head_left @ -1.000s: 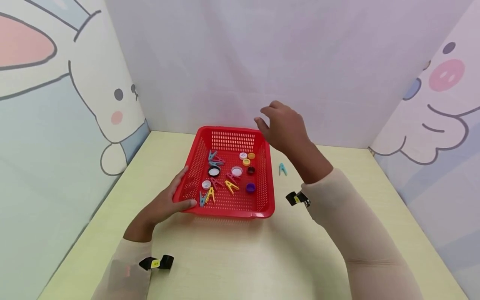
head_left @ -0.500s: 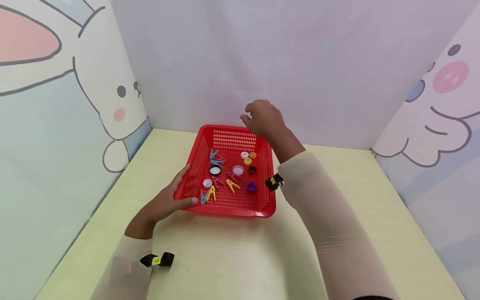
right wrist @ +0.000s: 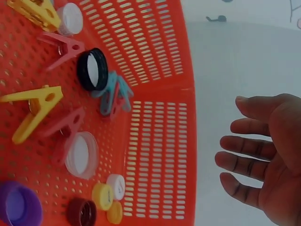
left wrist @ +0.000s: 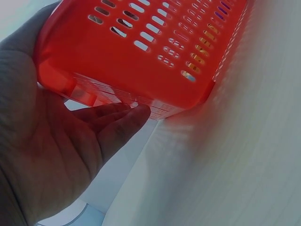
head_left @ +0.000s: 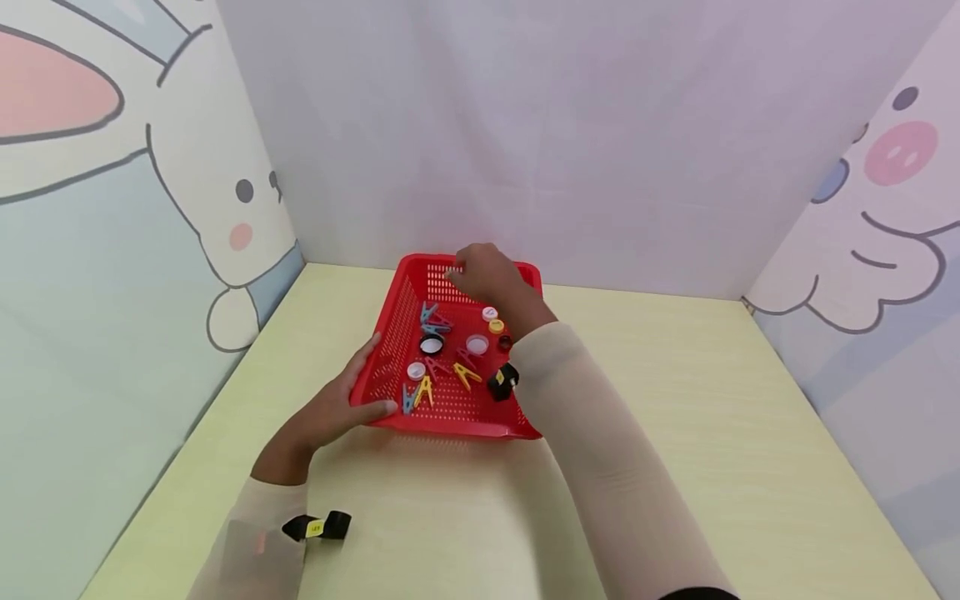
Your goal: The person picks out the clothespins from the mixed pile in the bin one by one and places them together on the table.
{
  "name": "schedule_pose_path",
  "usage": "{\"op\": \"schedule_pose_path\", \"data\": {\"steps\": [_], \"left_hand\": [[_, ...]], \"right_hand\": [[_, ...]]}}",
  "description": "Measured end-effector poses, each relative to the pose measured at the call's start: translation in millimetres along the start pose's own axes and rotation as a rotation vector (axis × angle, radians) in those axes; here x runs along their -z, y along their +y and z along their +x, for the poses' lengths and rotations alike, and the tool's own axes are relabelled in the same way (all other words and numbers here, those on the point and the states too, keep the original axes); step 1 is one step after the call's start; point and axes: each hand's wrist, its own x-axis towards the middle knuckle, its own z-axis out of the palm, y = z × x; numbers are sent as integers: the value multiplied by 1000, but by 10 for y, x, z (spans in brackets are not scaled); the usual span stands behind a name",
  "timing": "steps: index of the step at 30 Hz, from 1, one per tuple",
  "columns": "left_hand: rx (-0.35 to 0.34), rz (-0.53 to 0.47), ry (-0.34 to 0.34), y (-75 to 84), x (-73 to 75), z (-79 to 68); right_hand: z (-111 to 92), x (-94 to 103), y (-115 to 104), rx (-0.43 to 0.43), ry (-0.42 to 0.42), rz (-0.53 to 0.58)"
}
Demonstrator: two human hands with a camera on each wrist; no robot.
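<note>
A red perforated plastic basket (head_left: 457, 427) sits on the table in front of me. Its near left corner is gripped by my left hand (head_left: 326, 415), thumb over the rim and fingers against the outer wall. My right hand (head_left: 486, 273) hovers at the basket's far side, in front of the back wall. In the right wrist view its fingers (right wrist: 247, 162) are spread and loosely bent, holding nothing. Inside lie several clothes pegs, among them a yellow peg (right wrist: 35, 110) and a teal peg (head_left: 408, 398). Several bottle caps lie between them, including a black cap (right wrist: 92, 69) and a purple cap (right wrist: 18, 207).
The pale wooden table (head_left: 675, 400) extends to both sides of the basket. Behind it hangs a plain light cloth wall (head_left: 600, 150). Side panels with cartoon animals stand at left (head_left: 112, 317) and right. My right sleeve (head_left: 600, 442) covers the basket's right edge.
My right hand has moved left and down, from beyond the basket's far right corner to its back wall. The teal peg on the table is now hidden behind my right sleeve. Left hand stays put.
</note>
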Motion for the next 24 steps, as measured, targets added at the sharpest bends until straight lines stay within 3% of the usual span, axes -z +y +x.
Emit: {"op": "schedule_pose_path", "data": {"steps": [8,11,24], "left_hand": [[-3,-7,-5,-7,-8,7],[-3,-6,-5,-4,-4,5],[-18,18,-4,-15,31,-21]], "right_hand": [[85,-286,-94,79,-50,-83],[116,-377,-118,104,-47,-57],[93,-647,41,32,-53,14]]}}
